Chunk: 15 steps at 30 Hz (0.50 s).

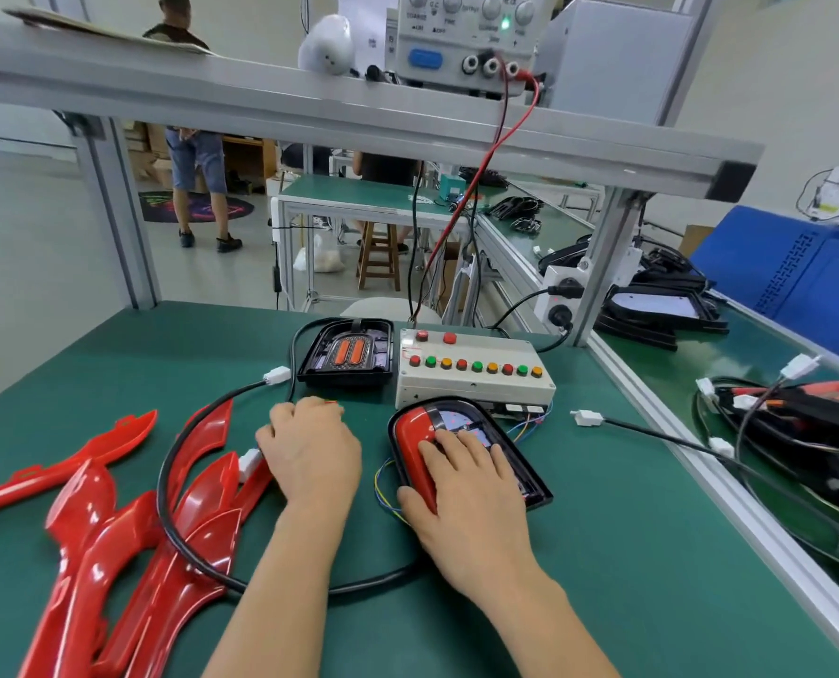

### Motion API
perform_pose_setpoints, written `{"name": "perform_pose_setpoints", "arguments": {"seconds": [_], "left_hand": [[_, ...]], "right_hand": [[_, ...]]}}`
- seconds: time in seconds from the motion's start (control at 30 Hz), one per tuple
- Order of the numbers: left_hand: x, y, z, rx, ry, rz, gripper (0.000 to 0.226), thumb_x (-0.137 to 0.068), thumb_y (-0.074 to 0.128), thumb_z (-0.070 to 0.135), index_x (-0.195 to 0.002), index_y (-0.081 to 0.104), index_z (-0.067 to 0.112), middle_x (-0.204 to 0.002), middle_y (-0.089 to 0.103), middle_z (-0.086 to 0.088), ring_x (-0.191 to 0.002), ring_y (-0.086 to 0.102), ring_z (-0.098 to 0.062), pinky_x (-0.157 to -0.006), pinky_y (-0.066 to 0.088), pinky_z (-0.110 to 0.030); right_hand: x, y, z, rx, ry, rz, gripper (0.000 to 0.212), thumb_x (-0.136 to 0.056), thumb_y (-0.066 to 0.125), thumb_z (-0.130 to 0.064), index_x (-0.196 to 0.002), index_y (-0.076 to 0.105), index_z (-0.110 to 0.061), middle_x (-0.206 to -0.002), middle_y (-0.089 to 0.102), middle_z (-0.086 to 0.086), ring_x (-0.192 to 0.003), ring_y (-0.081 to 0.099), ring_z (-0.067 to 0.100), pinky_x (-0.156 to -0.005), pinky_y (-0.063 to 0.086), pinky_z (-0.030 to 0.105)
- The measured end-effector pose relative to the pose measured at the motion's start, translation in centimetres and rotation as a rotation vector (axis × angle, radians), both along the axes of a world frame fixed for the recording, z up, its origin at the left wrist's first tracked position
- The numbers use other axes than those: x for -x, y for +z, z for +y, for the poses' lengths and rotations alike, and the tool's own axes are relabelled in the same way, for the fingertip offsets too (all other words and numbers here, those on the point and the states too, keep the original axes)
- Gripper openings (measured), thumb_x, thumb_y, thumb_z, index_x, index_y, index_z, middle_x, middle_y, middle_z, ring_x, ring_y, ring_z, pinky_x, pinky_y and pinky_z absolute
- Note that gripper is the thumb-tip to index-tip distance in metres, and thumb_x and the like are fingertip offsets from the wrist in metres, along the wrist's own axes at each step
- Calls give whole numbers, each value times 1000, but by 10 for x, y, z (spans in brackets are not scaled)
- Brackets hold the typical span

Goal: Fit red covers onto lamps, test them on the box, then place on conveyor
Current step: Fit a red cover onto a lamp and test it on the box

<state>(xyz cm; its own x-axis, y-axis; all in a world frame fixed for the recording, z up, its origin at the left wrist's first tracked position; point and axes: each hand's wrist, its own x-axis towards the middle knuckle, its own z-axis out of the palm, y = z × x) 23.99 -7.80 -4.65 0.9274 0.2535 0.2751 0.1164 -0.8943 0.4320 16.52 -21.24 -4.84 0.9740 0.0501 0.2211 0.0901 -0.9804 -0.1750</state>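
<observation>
Right hand (461, 486) fingers (476, 445) spread, pressing lamp (461, 423); left hand (310, 447) curled.

Two bare forearms enter from the near edge. Left hand (310, 450) and right hand (471, 486): no gloves, no rings, no watch or wristband visible. No sleeves in view up to the frame edge. Nails short, unpainted where visible.

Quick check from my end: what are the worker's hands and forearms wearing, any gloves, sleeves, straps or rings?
Nothing is worn on either. The left hand and right hand are bare, with no gloves, and no rings or watch show. Both forearms are uncovered down to the bottom edge of the picture; no sleeve, wrist strap or cable shows on them.
</observation>
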Motion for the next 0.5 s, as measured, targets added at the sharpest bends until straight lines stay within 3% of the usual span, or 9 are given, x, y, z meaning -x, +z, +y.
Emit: {"name": "perform_pose_setpoints", "arguments": {"seconds": [0.27, 0.4, 0.5], "left_hand": [[-3, -10, -2, -181, 28, 153, 27, -85, 49, 18, -101, 69, 24, -109, 62, 0, -113, 46, -22, -94, 29, -36], [-1, -7, -4, -155, -4, 151, 26, -84, 49, 13, -102, 66, 20, -110, 62, -4, -111, 48, -23, -94, 30, -35], [0, 3, -7, -27, -50, 36, 34, -85, 50, 7, -113, 65, 16, -115, 63, -7, -108, 52, -27, -88, 32, -33]], "right_hand": [[1, 0, 0, -25, -10, 12, 58, -94, 36, -53, -146, 34, -27, -157, 25, -8, -144, 14, 13, -118, -3, 37], [0, 4, -1, -47, -11, 46, 57, -96, 37, -53, -146, 35, -27, -156, 25, -8, -145, 12, 13, -118, -7, 43], [0, 7, -2, -76, -9, 59, 55, -97, 36, -52, -146, 36, -28, -155, 26, -8, -144, 13, 12, -117, -10, 47]]}}
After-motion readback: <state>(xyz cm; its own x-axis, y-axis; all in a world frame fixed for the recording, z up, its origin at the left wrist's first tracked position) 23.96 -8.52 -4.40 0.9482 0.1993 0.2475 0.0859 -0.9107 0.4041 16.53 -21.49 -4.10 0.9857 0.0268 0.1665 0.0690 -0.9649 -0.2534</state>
